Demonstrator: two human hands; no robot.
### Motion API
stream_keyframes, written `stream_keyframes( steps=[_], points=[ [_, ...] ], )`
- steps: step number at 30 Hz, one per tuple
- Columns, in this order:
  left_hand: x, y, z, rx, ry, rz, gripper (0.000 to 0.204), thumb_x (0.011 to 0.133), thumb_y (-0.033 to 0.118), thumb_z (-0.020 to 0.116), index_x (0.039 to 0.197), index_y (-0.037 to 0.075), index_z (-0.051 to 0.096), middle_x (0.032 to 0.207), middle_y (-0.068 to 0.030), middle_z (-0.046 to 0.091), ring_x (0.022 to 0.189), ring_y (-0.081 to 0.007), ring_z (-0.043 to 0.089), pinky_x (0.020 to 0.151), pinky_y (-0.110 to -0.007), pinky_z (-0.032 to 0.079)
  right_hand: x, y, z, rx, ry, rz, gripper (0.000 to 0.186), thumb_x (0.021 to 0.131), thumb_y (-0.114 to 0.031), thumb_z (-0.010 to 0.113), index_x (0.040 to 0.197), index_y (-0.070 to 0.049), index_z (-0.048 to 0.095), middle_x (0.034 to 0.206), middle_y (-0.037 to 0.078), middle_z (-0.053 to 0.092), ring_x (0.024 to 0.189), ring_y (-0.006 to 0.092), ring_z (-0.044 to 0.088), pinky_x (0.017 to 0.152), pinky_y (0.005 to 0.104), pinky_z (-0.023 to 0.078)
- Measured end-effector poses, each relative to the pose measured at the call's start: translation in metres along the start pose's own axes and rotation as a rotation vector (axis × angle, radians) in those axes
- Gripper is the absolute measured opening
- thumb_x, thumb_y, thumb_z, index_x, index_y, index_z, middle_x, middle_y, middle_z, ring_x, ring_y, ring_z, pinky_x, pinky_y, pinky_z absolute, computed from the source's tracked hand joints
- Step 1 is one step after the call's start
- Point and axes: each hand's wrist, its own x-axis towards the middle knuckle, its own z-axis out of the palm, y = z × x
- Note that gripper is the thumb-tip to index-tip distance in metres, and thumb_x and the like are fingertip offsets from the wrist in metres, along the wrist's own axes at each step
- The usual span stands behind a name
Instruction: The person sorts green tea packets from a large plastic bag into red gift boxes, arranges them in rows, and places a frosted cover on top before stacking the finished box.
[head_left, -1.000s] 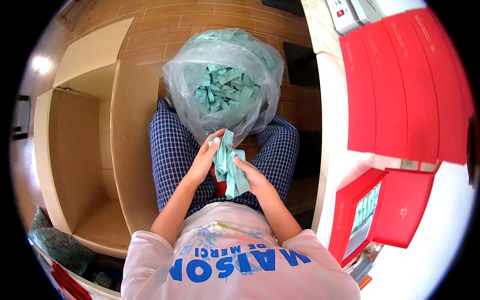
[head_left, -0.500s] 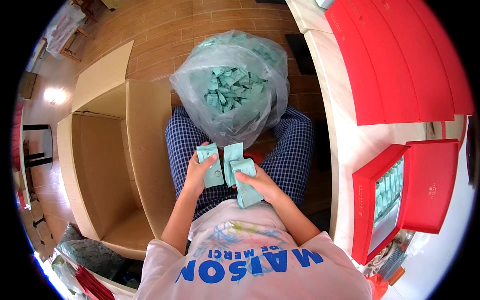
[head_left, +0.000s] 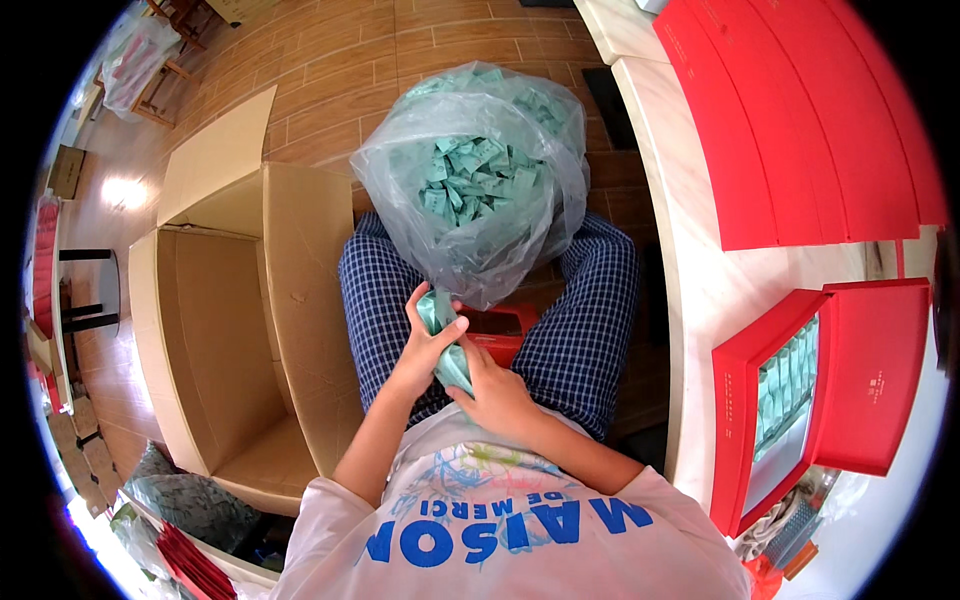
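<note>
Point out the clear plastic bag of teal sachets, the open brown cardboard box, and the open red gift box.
Clear plastic bag of teal sachets (head_left: 480, 200), head view, front wall.
Open brown cardboard box (head_left: 215, 340), head view, inner side.
Open red gift box (head_left: 735, 400), head view, left rim.

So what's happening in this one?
A seated person holds a small bundle of pale green packets in their lap, left hand on top and right hand underneath. A clear plastic bag full of the same packets stands between their knees. An open cardboard box sits to their left, and an open red box partly filled with packets lies on the counter to their right.
</note>
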Motion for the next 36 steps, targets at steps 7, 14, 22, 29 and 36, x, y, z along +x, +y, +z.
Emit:
stream_keyframes(
  steps=[7, 14, 22, 29, 36],
  points=[
    [0.018, 0.015, -0.029, -0.073, -0.094, -0.179, 0.068, 0.090, 0.042, 0.058, 0.143, 0.017, 0.023, 0.106, -0.0104, 0.055, 0.093, -0.0203, 0.057, 0.082, -0.036, 0.050, 0.010, 0.040, -0.012, 0.758, -0.209, 0.059, 0.063, 0.084, -0.030, 0.067, 0.132, -0.001, 0.041, 0.116, 0.011, 0.057, 0.104, 0.0218, 0.057, 0.090, 0.0332, 0.045],
    [0.015, -0.004, -0.032, -0.217, -0.068, -0.328, 0.060, 0.092, 0.050, 0.049, 0.140, 0.018, 0.034, 0.104, -0.0064, 0.058, 0.088, -0.0168, 0.057, 0.077, -0.033, 0.050, 0.013, 0.071, -0.042, 1.522, 0.071, 0.427, 0.044, 0.093, -0.039, 0.055, 0.118, -0.002, 0.056, 0.110, 0.006, 0.063, 0.096, 0.0154, 0.061, 0.086, 0.0303, 0.048],
    [0.009, -0.008, -0.014, -0.218, -0.088, -0.294, 0.061, 0.092, 0.051, 0.050, 0.140, 0.016, 0.036, 0.106, -0.0054, 0.057, 0.091, -0.0167, 0.056, 0.080, -0.034, 0.048, 0.025, 0.078, -0.035, 0.802, 0.188, 0.250, 0.044, 0.093, -0.041, 0.053, 0.111, -0.001, 0.057, 0.094, 0.009, 0.067, 0.082, 0.0189, 0.064, 0.074, 0.0315, 0.051],
    [0.015, -0.022, 0.019, 0.253, 0.104, 0.188, 0.085, 0.080, 0.030, 0.073, 0.141, 0.008, 0.019, 0.125, -0.0160, 0.045, 0.115, -0.0246, 0.047, 0.098, -0.036, 0.038, 0.022, 0.032, -0.007, -0.418, 0.381, -0.072, 0.018, 0.083, -0.017, 0.059, 0.090, -0.001, 0.054, 0.072, 0.016, 0.063, 0.060, 0.0312, 0.063, 0.051, 0.0401, 0.050],
    [0.012, -0.004, 0.019, 0.062, 0.070, 0.088, 0.072, 0.086, 0.034, 0.065, 0.140, 0.008, 0.025, 0.122, -0.0131, 0.048, 0.105, -0.0220, 0.054, 0.090, -0.035, 0.045, 0.016, 0.023, -0.034, -0.206, 0.163, -0.033, 0.038, 0.087, -0.032, 0.059, 0.108, 0.000, 0.058, 0.088, 0.016, 0.066, 0.079, 0.0328, 0.065, 0.067, 0.0394, 0.051]
  ],
)
